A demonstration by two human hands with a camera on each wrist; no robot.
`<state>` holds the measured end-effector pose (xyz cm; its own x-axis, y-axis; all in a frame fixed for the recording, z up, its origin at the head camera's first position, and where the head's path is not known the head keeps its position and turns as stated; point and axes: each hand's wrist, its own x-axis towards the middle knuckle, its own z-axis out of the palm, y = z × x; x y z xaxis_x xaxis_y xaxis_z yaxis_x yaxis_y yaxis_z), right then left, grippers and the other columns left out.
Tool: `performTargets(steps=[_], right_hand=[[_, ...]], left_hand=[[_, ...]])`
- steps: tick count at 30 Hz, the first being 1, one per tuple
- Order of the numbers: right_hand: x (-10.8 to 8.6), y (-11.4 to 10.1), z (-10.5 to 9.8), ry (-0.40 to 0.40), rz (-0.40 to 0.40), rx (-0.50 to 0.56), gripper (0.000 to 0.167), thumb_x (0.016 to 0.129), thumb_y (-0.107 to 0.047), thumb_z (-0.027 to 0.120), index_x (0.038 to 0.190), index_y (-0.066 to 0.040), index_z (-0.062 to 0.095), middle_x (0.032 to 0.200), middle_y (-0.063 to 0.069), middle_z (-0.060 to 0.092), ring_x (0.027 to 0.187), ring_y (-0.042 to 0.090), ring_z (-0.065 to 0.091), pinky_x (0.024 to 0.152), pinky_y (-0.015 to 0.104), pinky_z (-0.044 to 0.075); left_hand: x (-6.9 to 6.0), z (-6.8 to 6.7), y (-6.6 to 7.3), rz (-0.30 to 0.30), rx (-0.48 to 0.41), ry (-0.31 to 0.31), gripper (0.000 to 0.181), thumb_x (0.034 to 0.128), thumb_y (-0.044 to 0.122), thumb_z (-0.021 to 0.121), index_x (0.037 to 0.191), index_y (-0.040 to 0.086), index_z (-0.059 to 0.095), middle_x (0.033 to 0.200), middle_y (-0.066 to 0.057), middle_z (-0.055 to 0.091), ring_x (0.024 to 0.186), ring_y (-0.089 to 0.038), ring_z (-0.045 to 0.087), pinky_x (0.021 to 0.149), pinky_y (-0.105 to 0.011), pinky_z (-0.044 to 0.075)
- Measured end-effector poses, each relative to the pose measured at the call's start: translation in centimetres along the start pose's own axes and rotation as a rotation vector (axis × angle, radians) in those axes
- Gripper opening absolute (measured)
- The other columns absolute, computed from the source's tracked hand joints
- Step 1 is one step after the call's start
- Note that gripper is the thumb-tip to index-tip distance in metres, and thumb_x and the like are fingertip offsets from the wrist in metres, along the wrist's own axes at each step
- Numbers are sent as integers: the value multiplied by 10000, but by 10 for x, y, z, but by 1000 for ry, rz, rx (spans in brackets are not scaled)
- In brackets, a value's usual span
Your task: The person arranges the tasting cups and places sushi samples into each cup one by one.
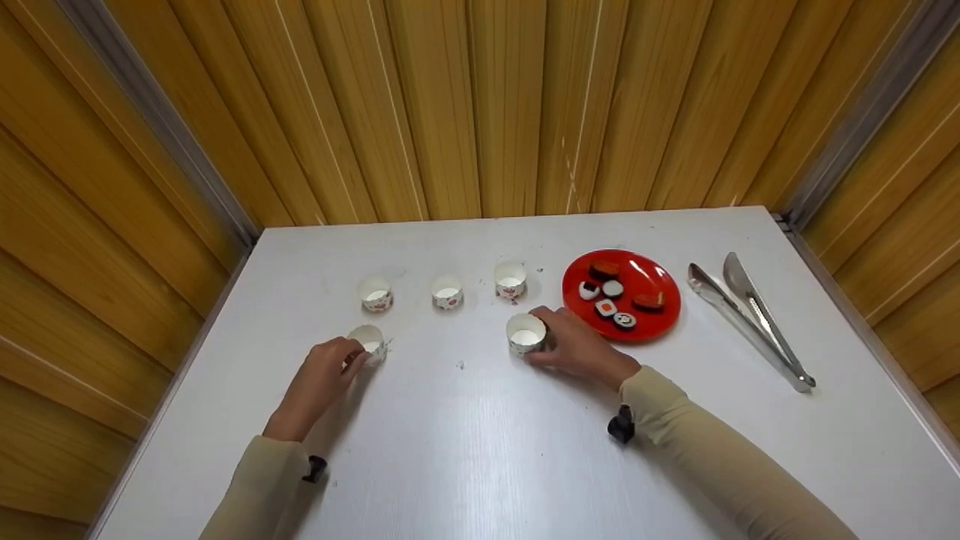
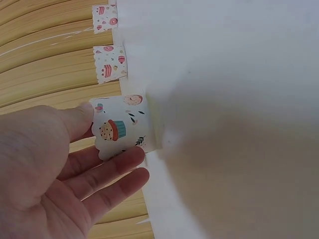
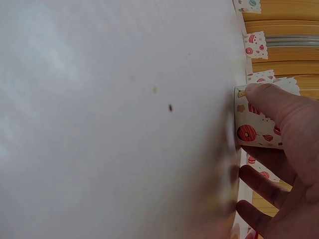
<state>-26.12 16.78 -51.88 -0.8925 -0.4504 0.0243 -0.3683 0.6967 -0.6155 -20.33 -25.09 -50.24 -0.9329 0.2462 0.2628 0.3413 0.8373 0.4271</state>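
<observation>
My left hand pinches a white paper baking cup at the front left of the cups, thumb at its rim. In the left wrist view, that cup has a printed cupcake and leaves. With thumb and fingers around its right side, my right hand holds another paper baking cup. The right wrist view shows pink doughnut prints on this cup. Behind them three more baking cups stand in a row: a left one, a middle one and a right one.
A red plate with several sushi pieces, one a salmon-topped piece, lies just beyond my right hand. Metal tongs lie to its right. The white table meets a wood-patterned wall at the back.
</observation>
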Motion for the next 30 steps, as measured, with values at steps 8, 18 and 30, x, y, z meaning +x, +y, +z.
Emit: performTargets(steps=[8, 18, 30], right_hand=[[-1, -1, -1, -1, 10, -4, 600, 845, -306, 858, 1357, -172, 575, 1150, -16, 621, 1025, 188, 498, 896, 381, 432], [-2, -1, -1, 4, 7, 6, 602, 844, -302, 861, 1357, -163, 577, 1152, -20, 631, 1034, 190, 502, 906, 380, 431], [-2, -2, -2, 1, 2, 16, 606, 848, -298, 860, 1362, -150, 576, 1185, -12, 641, 1062, 200, 513, 938, 399, 441]], left_hand=[[0, 1, 0, -31, -11, -18, 53, 947, 67, 740, 905, 37, 726, 840, -34, 680, 742, -144, 593, 664, -336, 543], [0, 2, 1, -17, -4, -5, 39, 925, 37, 755, 920, 16, 722, 866, -64, 705, 767, -162, 638, 683, -360, 566], [-1, 1, 2, -57, 1, -39, 52, 947, 77, 739, 961, 30, 724, 902, -63, 704, 755, -151, 612, 659, -341, 540]])
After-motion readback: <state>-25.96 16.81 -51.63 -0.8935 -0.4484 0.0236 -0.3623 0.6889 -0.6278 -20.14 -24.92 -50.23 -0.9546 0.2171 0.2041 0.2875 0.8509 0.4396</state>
